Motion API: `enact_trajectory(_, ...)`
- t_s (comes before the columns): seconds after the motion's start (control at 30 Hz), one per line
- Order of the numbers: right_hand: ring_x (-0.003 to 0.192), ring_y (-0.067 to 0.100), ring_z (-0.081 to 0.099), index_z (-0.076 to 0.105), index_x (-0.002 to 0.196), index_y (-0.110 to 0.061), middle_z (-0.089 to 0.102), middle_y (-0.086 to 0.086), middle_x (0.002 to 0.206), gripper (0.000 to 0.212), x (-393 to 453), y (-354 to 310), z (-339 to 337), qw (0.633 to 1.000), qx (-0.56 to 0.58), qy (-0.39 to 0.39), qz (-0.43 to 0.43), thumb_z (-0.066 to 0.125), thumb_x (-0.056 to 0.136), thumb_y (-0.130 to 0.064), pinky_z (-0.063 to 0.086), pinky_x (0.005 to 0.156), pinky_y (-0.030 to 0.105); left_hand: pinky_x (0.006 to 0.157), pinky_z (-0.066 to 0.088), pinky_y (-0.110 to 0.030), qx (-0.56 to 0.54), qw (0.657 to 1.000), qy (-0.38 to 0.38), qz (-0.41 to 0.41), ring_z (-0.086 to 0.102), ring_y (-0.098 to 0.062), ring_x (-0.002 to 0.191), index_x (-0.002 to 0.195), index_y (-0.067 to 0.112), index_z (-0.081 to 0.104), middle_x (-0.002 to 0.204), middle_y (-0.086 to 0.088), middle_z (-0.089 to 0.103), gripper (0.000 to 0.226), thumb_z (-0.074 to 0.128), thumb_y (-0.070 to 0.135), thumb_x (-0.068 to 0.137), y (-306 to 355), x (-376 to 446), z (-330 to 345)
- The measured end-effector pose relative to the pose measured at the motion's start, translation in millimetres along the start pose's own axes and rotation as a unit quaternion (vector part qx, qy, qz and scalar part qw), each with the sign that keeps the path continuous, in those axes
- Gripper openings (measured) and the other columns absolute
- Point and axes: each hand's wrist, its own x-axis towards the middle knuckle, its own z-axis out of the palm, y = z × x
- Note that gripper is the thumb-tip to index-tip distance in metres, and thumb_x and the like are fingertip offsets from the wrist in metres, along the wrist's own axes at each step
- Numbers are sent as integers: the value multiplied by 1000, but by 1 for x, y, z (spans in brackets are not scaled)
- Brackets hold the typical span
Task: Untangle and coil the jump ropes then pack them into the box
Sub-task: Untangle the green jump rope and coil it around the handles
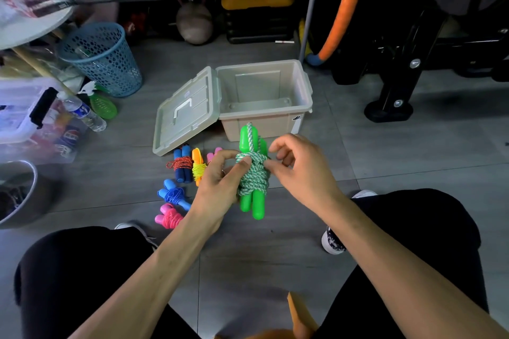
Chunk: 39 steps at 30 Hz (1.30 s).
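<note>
Left hand: your left hand (220, 173) grips the bright green plastic-handled jump rope with green-and-white braided cord (252, 173), thumb pressed on the wound cord.
Right hand: your right hand (292, 165) pinches the cord at the bundle's 3 o'clock side, fingers curled.
Green rope: held above the grey tiled floor (385, 151), handles side by side and upright, cord wrapped round their middle (one strand runs up over the top handle).
Box: the beige plastic storage box (303, 91) sits at 12 o'clock from your hands, lid (187, 110) swung open to its 9 o'clock side.
Coiled ropes: on the floor at 9 o'clock of the green bundle lie a dark blue-handled rope with red cord (181, 164), an orange-handled rope with yellow cord (198, 166), a blue rope (173, 194) and a pink rope (169, 217).
Surroundings: a blue perforated plastic basket (104, 58) stands at 10 o'clock.
</note>
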Motion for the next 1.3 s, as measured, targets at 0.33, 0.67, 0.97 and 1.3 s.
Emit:
enact_trajectory(0.33,62,8,68,75,76,-11,71,-3,66,25,-2,-13,3,993,70,-4,97,85,73,-33,54,61,26,80,49,-65,-42,998,10,41,62,-31,83,104,7,51,90,-18,65,14,56,2,92,-3,-3,3)
enact_trajectory(0.67,48,5,49,60,65,-16,56,-8,52,14,-10,-23,13,984,60,8,169,72,70,-19,38,47,16,87,43,-68,-43,998,-22,45,58,-40,92,104,14,56,98,-22,62,24,58,11,81,-13,-2,1)
enact_trajectory(0.97,46,5,43,60,66,-11,55,-5,52,16,-5,-23,5,982,76,-98,143,62,81,-17,33,47,17,63,50,-44,-35,997,-42,46,62,-31,82,112,10,50,93,-13,62,35,61,19,80,-13,0,-1)
enact_trajectory(1.3,53,6,39,50,59,-19,47,-12,50,26,-14,-28,7,968,104,-173,151,56,85,-16,31,52,24,55,49,-36,-138,989,51,-30,57,-27,70,97,10,55,97,-18,54,27,56,14,71,-15,14,5)
